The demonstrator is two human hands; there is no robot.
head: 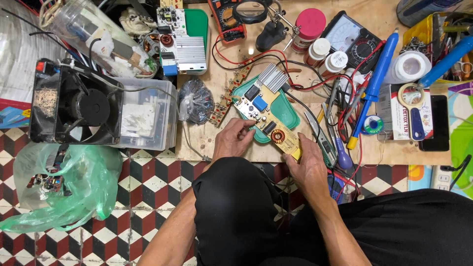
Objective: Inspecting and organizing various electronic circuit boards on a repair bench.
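fingers of both hands pinch the yellow circuit board.

We are seeing a yellow circuit board with finned heatsink and copper coil lying slantwise across a green tray on the worktop

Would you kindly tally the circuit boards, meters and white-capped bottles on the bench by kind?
Circuit boards: 2, held board, board at back
Meters: 2, orange meter, black meter
White-capped bottles: 2
Total: 6
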